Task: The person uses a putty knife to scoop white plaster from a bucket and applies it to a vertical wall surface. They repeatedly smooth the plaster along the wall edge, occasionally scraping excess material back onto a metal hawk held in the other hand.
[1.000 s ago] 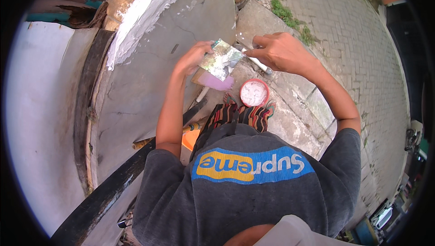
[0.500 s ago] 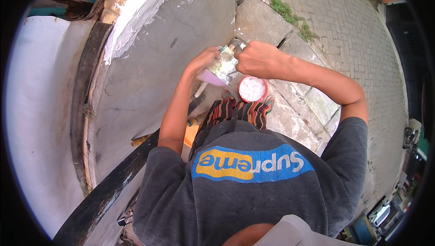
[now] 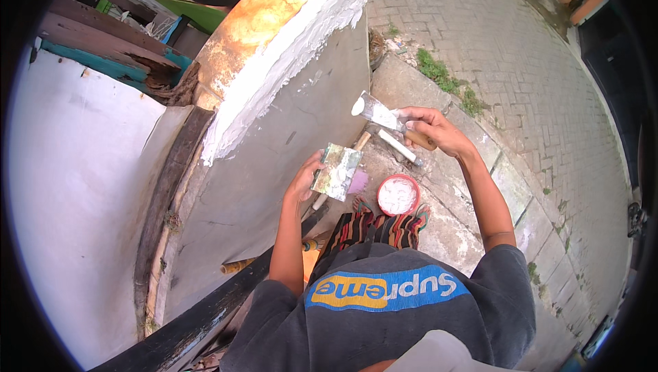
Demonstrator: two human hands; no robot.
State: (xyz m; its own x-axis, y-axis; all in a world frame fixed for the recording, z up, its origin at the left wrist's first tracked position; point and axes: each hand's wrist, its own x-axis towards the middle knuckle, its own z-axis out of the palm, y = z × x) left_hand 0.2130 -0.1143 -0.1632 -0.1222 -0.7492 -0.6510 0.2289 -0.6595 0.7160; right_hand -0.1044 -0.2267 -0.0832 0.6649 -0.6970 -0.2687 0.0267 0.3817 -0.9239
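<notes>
My left hand (image 3: 302,178) is closed on the edge of a flat rectangular board (image 3: 334,174), stained and smeared with white putty. Farther out and to the right, my right hand (image 3: 442,133) grips a putty knife (image 3: 379,113) by its wooden handle, with white putty on the blade. The blade points left toward the wall, apart from the board. Near my feet stands a red tub (image 3: 417,197) of white putty. Beyond it lie a white stick-like tool (image 3: 397,146) and a wooden handle (image 3: 362,141). A pink piece (image 3: 358,181) is partly hidden by the board.
At my left, a curved grey wall (image 3: 274,139) carries a rough white putty band (image 3: 274,77) along its upper edge. A dark rail (image 3: 205,320) crosses the lower left. Concrete slabs (image 3: 452,194) border the brick paving (image 3: 541,98) at right.
My hands have moved apart: the right one drew away from the board, bringing the putty knife into clear view. The view has shifted, showing more of the wall's top.
</notes>
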